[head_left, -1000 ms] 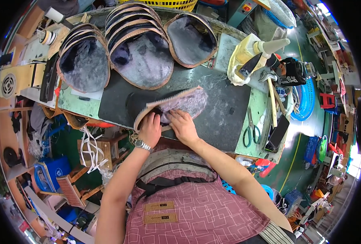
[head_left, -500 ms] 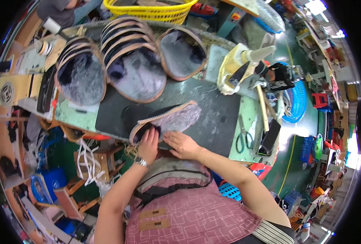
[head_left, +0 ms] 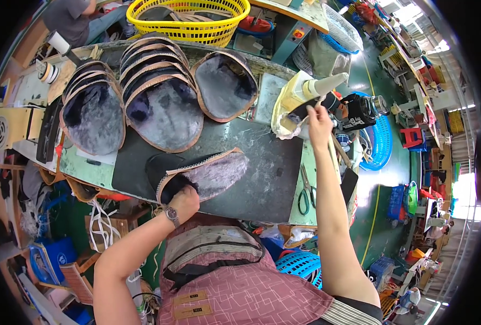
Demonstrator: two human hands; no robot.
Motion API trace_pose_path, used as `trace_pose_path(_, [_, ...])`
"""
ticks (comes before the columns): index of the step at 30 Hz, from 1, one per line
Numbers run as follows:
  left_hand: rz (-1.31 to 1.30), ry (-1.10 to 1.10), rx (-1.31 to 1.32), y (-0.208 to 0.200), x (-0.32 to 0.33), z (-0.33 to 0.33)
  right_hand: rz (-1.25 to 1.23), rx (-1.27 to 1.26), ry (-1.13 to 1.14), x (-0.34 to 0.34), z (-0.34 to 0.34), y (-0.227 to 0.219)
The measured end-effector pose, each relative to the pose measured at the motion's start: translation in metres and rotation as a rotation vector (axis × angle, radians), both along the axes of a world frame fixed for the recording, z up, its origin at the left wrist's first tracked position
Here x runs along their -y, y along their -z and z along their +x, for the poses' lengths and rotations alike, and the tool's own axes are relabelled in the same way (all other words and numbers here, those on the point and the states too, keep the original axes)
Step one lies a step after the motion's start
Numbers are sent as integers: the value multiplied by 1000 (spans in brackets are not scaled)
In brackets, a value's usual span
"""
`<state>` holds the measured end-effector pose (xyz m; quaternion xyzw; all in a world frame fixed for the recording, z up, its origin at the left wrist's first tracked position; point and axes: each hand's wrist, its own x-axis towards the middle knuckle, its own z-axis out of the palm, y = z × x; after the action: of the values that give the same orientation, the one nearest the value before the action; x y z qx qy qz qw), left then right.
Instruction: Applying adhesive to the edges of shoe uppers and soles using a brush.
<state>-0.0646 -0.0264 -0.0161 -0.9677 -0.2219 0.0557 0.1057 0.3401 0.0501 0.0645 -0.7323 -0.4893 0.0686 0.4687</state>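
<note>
A slipper with grey fuzzy lining (head_left: 216,170) lies on its side near the table's front edge. At its dark opening is my left hand (head_left: 184,203), closed on the slipper; the fingertips are hidden inside. My right hand (head_left: 320,129) reaches forward to a yellowish glue-crusted container (head_left: 290,103) with a pale nozzle. Its fingers pinch a dark, flat-bladed tool (head_left: 303,110) that lies across the container's mouth; the exact kind of tool is unclear. The slipper rests on a black work mat (head_left: 262,162).
Stacks of fuzzy-lined slippers (head_left: 167,116) line the table's far side. Green-handled scissors (head_left: 305,197) lie on the right beside a dark phone-like slab (head_left: 349,183). Behind stands a yellow basket (head_left: 189,33); a blue basket (head_left: 380,141) is at right. Another person (head_left: 75,21) sits far left.
My right hand has left the slipper and moved forward and right to the dark tool. My left hand has pushed deeper into the slipper's opening. The whole view has shifted slightly.
</note>
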Motion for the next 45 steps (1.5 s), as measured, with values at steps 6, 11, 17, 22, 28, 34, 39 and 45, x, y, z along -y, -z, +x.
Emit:
trace_pose_path(6, [-62,-37,211,-4,-5,-1,-196,65,-215,21,1,29])
trace_pose_path(11, [-213,-93,232,-4,-11,-1,-29,-689,136,48,35,36])
trace_pose_path(17, [-607,-410,259,-8,-42,2,-27,-1341,-359,114,-102,9])
trace_pose_path(22, [-634,-367,259,-12,-46,7,47,-6,-559,144,-254,41])
trace_pose_path(28, [-665,-377,303,-21,-32,-1,3,332,-353,144,-213,67])
trace_pose_path(34, [-263,-101,353,-15,-3,-9,-77,-993,-159,150,-190,23])
trace_pose_path(39, [-508,-483,442,-20,-6,9,-258,-1290,-556,113,-221,72])
trace_pose_path(45, [-775,-940,533,-13,-29,7,-413,-1127,-535,110,-237,52])
